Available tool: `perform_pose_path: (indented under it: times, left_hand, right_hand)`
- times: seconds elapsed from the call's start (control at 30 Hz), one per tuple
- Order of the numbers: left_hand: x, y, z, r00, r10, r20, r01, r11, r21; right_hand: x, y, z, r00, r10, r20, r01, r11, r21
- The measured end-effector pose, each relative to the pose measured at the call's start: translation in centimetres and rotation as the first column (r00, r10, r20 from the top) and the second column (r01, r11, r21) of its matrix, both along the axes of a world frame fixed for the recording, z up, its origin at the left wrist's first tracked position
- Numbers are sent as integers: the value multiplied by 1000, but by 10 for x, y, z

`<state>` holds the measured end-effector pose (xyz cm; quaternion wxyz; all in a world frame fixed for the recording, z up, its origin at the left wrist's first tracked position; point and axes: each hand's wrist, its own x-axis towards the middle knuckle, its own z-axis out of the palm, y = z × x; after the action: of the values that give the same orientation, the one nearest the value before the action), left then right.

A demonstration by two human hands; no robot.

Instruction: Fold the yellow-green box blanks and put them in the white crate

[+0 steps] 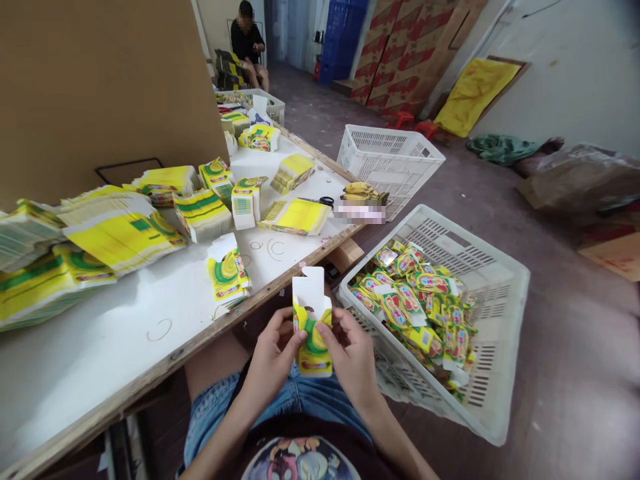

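A small yellow and green carton point(313, 333) with its white top flap standing open is held upright over my lap. My left hand point(273, 357) pinches its left side. On the carton's right side, the fingers of my right hand point(353, 357) are closed. Both hands grip it at about the level of the flap's fold. A short stack of flat unfolded cartons point(227, 275) lies on the white table point(125, 333) just ahead of my hands.
A white plastic crate point(495, 293) at my right holds several folded cartons. Piles of flat cartons point(115, 230) cover the table's left. A second white crate point(390, 157), scissors point(323, 200) and bananas point(363, 192) lie farther off. A seated person point(247, 43) is at the back.
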<state>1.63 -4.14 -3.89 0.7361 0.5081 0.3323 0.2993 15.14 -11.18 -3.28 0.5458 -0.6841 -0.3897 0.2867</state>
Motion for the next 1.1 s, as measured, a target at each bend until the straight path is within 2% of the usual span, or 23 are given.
perform_pose_path:
  times: [0.07, 0.17, 0.3, 0.4, 0.53, 0.6, 0.7, 0.83, 0.9, 1.0, 1.1]
  left_hand:
    - [-2, 0, 4, 999, -3, 35, 3, 1000, 8]
    - [-5, 2, 10, 993, -71, 94, 71, 997, 4]
    - [-9, 5, 15, 969, -196, 152, 202, 979, -26]
    - [-10, 5, 16, 954, -236, 187, 250, 967, -51]
    - [-10, 2, 14, 950, -244, 195, 267, 958, -105]
    - [-10, 2, 13, 948, -260, 183, 285, 951, -121]
    - [-9, 3, 11, 953, -279, 115, 289, 954, -75]
    - [-6, 4, 9, 968, -249, 24, 249, 968, 14]
    - [-4, 2, 7, 976, -217, -28, 218, 975, 52]
    - [-2, -1, 5, 978, -185, -93, 193, 976, 96]
    - [-2, -2, 5, 973, -217, -83, 226, 968, 112]
  right_hand:
    - [5, -1, 2, 997, 33, -68, -27, 997, 77]
    - [15, -3, 7, 982, 170, -87, -158, 978, 133]
    - [29, -8, 18, 941, 316, -118, -307, 948, 88]
    - [34, -10, 26, 924, 378, -64, -378, 926, 15]
    - [31, -9, 24, 948, 317, 39, -318, 948, 30]
    - [29, -9, 18, 967, 253, -6, -252, 965, 70]
    - [30, -8, 12, 979, 192, -67, -185, 977, 104]
    - [41, -9, 18, 977, 168, 131, -181, 979, 96]
    - [46, -10, 21, 973, 205, 108, -209, 977, 30]
    - [46, -10, 21, 955, 295, -22, -295, 944, -147]
    - [40, -6, 17, 957, 288, 27, -275, 934, -228]
